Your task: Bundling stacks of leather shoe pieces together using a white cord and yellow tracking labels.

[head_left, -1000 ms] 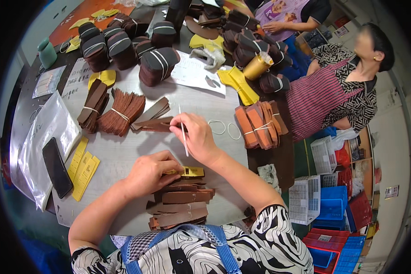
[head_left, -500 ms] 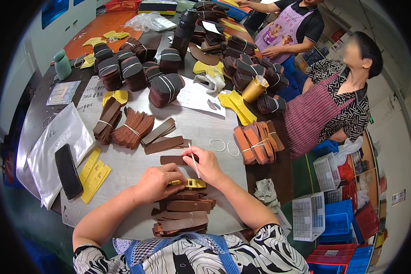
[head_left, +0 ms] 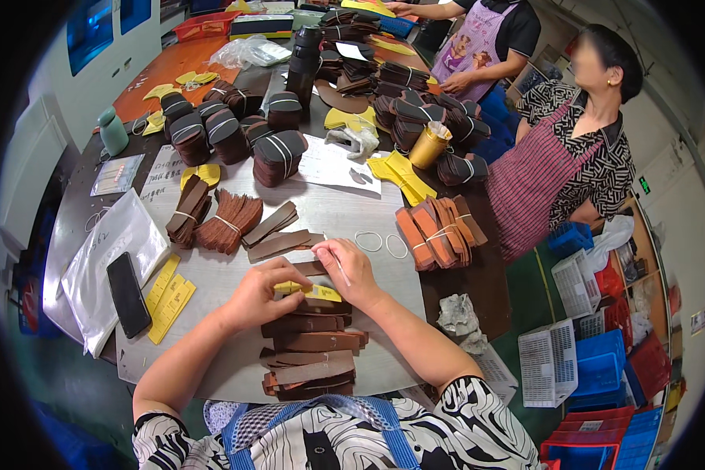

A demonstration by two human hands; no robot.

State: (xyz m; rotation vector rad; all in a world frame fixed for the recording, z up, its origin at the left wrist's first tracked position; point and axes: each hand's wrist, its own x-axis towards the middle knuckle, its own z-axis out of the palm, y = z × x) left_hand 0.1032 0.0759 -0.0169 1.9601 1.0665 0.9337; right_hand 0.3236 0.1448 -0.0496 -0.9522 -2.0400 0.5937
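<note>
My left hand (head_left: 268,296) pinches a yellow template strip (head_left: 325,293) with a slot in it, held just on the near side of a single brown leather strip (head_left: 315,268). The left fingers cover part of the template. A thin white pen (head_left: 341,272) is gripped in my right hand (head_left: 352,276), which is at the right end of that leather strip. Below both hands lie piles of brown leather strips (head_left: 313,341), some of them partly hidden by my left hand. More loose brown strips (head_left: 278,244) lie beyond my fingers.
Banded leather bundles (head_left: 280,157) crowd the far side, near a dark bottle (head_left: 304,66). At left are a phone (head_left: 128,296), a plastic bag (head_left: 110,258) and yellow strips (head_left: 168,305). Orange-brown bundles (head_left: 439,235) lie right. Two people stand at the table's right side.
My left hand has moved the yellow template away from me, closer to the single brown strip. The right hand keeps the pen near that strip's right end. The view has shifted slightly.
</note>
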